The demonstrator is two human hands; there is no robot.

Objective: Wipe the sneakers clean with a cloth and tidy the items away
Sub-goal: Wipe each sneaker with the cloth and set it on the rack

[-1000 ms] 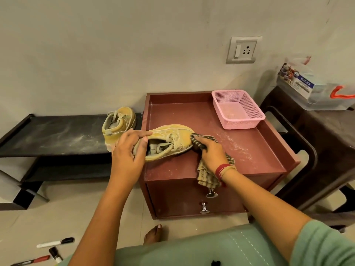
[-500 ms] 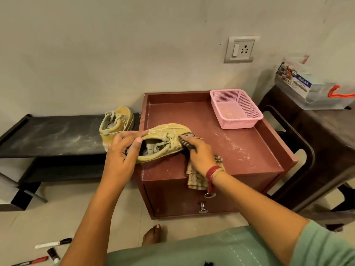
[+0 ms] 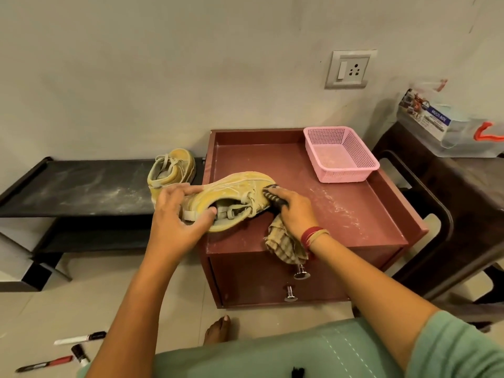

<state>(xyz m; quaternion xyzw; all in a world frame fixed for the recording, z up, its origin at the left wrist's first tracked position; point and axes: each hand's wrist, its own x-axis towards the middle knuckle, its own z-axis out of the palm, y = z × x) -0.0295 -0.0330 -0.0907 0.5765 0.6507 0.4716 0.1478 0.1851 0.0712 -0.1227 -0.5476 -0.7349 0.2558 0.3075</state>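
Centre of frame: yellow sneaker [image 3: 234, 197] lies tilted on its side on the red-brown cabinet top [image 3: 341, 214], heel end overhanging the left edge. Left hand [image 3: 177, 214] grips the heel, thumb hooked into the opening. Right hand [image 3: 296, 211] holds a striped cloth [image 3: 286, 244] pressed against the laces and toe area; the loose end hangs over the cabinet front. Second sneaker [image 3: 171, 170] sits on the black shelf [image 3: 81, 186], centre left. Pink basket [image 3: 341, 156] stands at the back right of the cabinet top. Markers [image 3: 79, 338] lie on the floor, lower left.
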